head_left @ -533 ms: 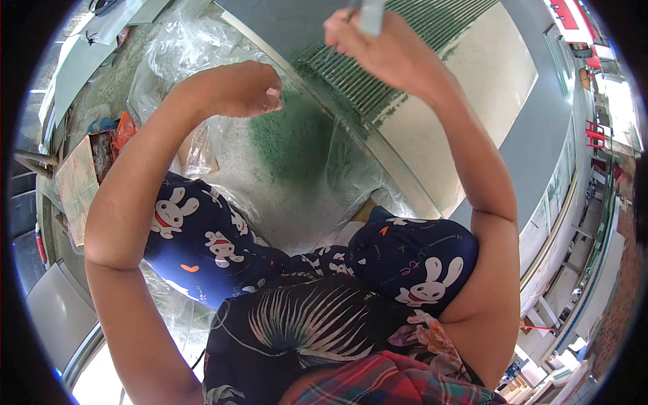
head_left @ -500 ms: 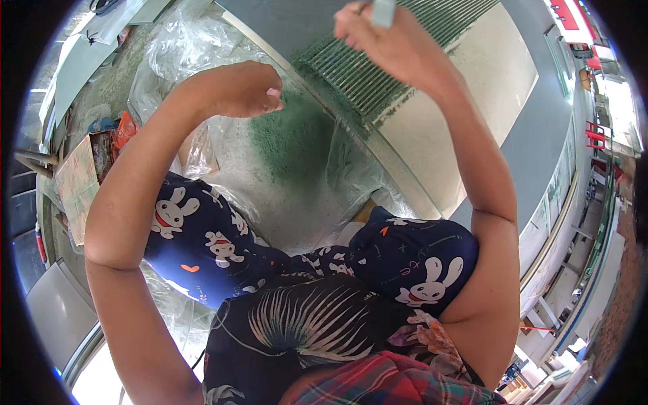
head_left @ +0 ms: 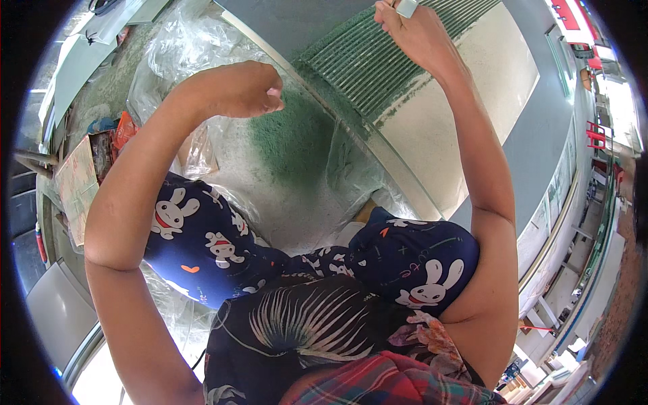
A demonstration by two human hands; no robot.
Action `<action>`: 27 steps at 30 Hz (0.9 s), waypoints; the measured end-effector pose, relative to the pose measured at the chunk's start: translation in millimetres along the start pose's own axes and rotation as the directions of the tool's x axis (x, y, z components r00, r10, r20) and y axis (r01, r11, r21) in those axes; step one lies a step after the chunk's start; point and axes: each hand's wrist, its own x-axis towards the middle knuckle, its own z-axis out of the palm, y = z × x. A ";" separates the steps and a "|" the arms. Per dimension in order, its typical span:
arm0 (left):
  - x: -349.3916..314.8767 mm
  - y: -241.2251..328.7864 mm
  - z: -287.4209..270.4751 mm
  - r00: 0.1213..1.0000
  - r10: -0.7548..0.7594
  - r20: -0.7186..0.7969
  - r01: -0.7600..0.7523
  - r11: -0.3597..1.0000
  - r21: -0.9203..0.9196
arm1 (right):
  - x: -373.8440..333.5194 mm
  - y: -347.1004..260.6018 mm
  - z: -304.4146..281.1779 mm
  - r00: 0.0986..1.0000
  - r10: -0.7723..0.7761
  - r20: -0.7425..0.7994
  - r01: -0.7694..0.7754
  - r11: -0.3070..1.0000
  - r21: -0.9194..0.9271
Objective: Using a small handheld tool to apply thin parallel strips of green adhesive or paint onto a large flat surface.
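Note:
My right hand (head_left: 425, 40) is closed around a small tool with a pale grey, block-like end (head_left: 407, 7). The top edge of the picture cuts off part of that hand's surroundings, and the tool's working end is hidden. Below it lies a large grey panel (head_left: 270, 23) with a band of narrow parallel ridges (head_left: 368, 71), dusted dark green, beside a smooth cream section (head_left: 476, 84). Left of the panel's edge, my left hand (head_left: 246, 89) is curled with its fingers bent inward. Whether anything is inside that hand cannot be seen.
Dark green powder (head_left: 293, 138) covers part of the floor between my knees and the panel. Crumpled clear plastic sheeting (head_left: 192, 44) spreads along the left. A cardboard box (head_left: 76, 179) and an orange bag (head_left: 125, 130) stand farther left. Red chairs (head_left: 595, 135) are at the far right.
My right hand has moved right and slightly upward over the ridged band with the tool, uncovering more ridges. The left hand has stayed in place.

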 end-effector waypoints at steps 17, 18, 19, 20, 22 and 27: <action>-4.3 1.7 3.4 0.996 -0.018 -0.084 0.012 0.997 -0.073 | -15.9 -14.4 30.6 0.947 -0.314 0.075 0.321 0.901 -0.292; -4.3 1.9 3.7 0.995 -0.022 -0.099 0.015 0.998 -0.066 | -19.1 -19.5 32.1 0.940 -0.326 0.103 0.342 0.896 -0.283; -3.7 3.4 2.0 0.995 -0.019 -0.099 0.013 0.998 -0.063 | -21.9 -22.8 34.9 0.941 -0.324 0.100 0.339 0.897 -0.284; -2.9 5.5 -0.7 0.998 -0.024 -0.062 0.022 0.999 -0.032 | -25.0 -25.1 38.9 0.929 -0.361 0.081 0.368 0.888 -0.276; -2.2 7.6 -3.4 0.999 -0.029 -0.026 0.029 1.000 0.004 | -31.0 -28.9 41.9 0.896 -0.439 0.068 0.441 0.863 -0.247; -3.5 1.5 -0.3 0.995 -0.019 -0.096 0.013 0.998 -0.068 | -47.6 -45.6 48.9 0.878 -0.468 0.103 0.478 0.868 -0.134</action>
